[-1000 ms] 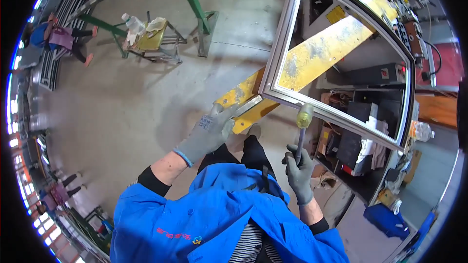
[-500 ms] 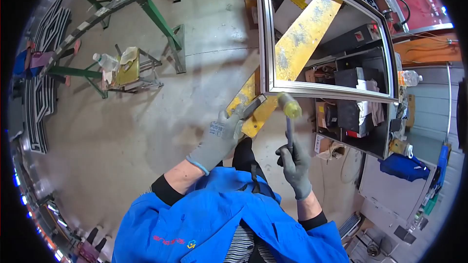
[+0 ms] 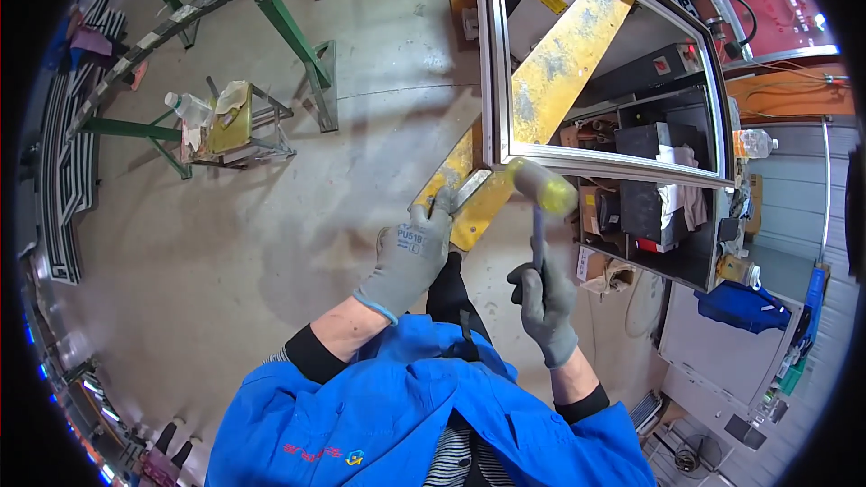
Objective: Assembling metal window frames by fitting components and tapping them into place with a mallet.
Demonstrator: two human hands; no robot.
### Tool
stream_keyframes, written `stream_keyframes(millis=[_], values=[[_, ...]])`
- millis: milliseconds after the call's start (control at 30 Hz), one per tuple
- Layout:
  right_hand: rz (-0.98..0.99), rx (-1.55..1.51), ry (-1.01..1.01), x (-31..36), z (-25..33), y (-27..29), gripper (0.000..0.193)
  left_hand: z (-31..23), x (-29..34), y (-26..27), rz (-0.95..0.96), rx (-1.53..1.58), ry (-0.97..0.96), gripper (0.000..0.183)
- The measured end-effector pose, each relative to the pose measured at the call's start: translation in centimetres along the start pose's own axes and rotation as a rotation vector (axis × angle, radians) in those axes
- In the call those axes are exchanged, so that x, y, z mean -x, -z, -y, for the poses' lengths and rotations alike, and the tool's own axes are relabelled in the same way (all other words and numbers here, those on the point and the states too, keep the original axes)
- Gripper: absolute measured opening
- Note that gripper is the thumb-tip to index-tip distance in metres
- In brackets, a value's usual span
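Observation:
My left hand (image 3: 410, 248), in a grey glove, is closed around a short flat metal bar (image 3: 473, 186). The bar's far end lies near the lower left corner of a silver metal frame (image 3: 613, 165); whether they touch I cannot tell. My right hand (image 3: 547, 311), gloved too, grips the dark handle of a mallet. Its blurred, yellow-ended mallet head (image 3: 545, 188) hovers just below the frame's near edge, right of the bar. Beneath the frame runs a worn yellow beam (image 3: 564, 63), its near end passing under my left hand.
A tool cabinet (image 3: 649, 248) with open shelves stands at the right, a plastic bottle (image 3: 756, 143) beside it. To the left are a green-legged stand (image 3: 293, 32) and a small stool (image 3: 233, 131) carrying a bottle. Striped metal profiles (image 3: 59, 171) lie stacked at far left.
The mallet head has shifted slightly right and turned. My left hand has moved up a little, and the bar has tilted, showing a brighter face.

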State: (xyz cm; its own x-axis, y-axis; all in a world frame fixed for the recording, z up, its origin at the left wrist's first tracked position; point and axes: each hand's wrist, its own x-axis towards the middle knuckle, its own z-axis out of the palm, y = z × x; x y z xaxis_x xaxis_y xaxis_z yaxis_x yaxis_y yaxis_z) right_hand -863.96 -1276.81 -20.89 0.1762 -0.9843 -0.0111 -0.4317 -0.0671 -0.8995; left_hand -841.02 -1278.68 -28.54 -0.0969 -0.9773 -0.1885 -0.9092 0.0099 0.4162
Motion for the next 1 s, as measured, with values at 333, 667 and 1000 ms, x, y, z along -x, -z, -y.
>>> stream_keyframes(millis=[333,667,1000], values=[[0.098,-0.033,-0.108,-0.1,0.3,2.7,0.042,1.3,0.3,-0.9,-0.062,0.092,-0.040,0.058],[0.013,-0.199,-0.173,1.8,-1.6,2.0,0.039,0.2,2.1,4.5,-0.032,0.363,0.023,0.047],[0.070,-0.071,-0.114,1.3,-2.8,0.4,0.039,-0.6,1.4,3.9,0.039,0.251,0.052,0.048]])
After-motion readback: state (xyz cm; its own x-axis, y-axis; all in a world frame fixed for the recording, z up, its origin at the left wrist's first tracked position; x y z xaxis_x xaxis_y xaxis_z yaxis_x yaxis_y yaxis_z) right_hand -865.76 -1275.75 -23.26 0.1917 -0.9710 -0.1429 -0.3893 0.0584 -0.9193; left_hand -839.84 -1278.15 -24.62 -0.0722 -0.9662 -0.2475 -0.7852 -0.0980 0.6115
